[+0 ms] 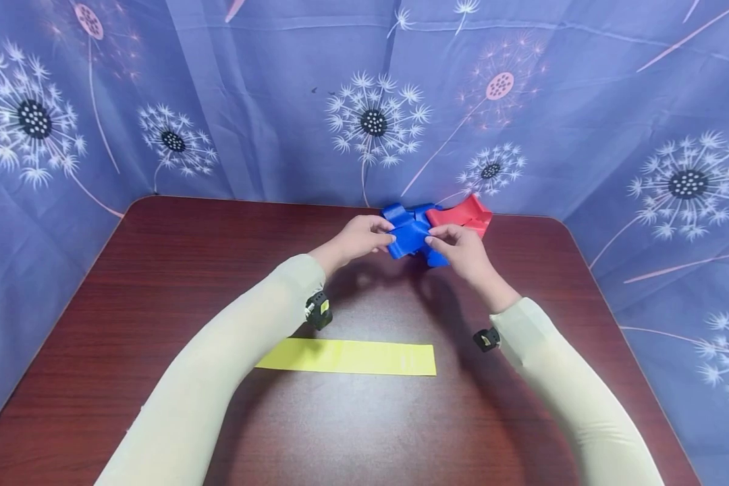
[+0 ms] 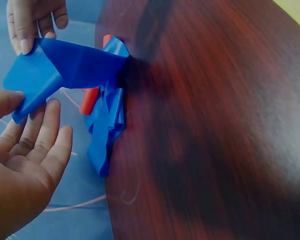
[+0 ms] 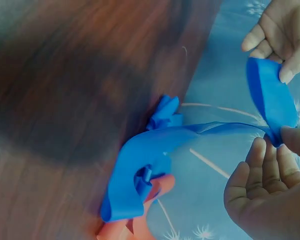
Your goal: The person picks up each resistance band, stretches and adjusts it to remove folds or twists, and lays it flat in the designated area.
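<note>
The left hand [image 1: 360, 237] and right hand [image 1: 466, 255] both pinch a blue band [image 1: 410, 240]; a red band [image 1: 462, 214] lies just beyond the right hand, a yellow band [image 1: 364, 357] nearer the person.

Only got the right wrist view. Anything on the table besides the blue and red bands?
Observer: Yes, a yellow strip lies flat on the table.
Operator: Beyond the hands or short of them?
Observer: Short: it's nearer the person than the left hand and the right hand.
Operator: All of it visible to you?
Observer: No, the left sleeve hides its left end in the head view.
</note>
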{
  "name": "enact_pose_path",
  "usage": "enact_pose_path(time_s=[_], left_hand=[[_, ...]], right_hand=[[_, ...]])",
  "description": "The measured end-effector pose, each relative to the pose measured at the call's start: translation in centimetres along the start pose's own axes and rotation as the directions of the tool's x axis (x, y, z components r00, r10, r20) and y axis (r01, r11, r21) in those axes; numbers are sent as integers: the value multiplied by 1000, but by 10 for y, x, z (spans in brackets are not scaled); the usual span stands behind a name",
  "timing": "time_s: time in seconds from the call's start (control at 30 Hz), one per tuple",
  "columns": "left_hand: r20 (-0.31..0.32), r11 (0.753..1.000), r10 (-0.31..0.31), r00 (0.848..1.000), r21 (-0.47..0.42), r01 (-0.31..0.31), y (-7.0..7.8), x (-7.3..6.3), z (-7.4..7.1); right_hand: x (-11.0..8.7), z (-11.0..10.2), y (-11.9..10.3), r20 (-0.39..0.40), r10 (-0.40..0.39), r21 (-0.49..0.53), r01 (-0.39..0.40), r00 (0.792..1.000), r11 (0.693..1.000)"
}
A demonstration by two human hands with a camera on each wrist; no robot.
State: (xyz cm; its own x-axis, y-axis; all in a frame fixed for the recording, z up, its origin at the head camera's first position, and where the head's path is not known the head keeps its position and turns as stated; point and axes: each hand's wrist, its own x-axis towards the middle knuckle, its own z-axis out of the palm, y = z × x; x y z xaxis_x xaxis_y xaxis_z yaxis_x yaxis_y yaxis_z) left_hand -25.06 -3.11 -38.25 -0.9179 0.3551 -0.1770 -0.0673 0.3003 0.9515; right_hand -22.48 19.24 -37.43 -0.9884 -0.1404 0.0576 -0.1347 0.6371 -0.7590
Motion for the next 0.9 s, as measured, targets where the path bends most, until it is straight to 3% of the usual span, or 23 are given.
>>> enact_pose_path(time_s=[0.43,0.67,0.9], left_hand=[[18,993,-48,999,105,46,-12,-27,-15],[18,987,-55,998,151,52,-21,-39,-21],[32,978,-77,997,197,69,-27,-47,-30]], right_hand=[[-12,33,5,85,4,33,-7,996,999],[-16,46,5,132,-30,11,28,991,1000],[-16,57,-1,187,-6,-17,9,982,1000]])
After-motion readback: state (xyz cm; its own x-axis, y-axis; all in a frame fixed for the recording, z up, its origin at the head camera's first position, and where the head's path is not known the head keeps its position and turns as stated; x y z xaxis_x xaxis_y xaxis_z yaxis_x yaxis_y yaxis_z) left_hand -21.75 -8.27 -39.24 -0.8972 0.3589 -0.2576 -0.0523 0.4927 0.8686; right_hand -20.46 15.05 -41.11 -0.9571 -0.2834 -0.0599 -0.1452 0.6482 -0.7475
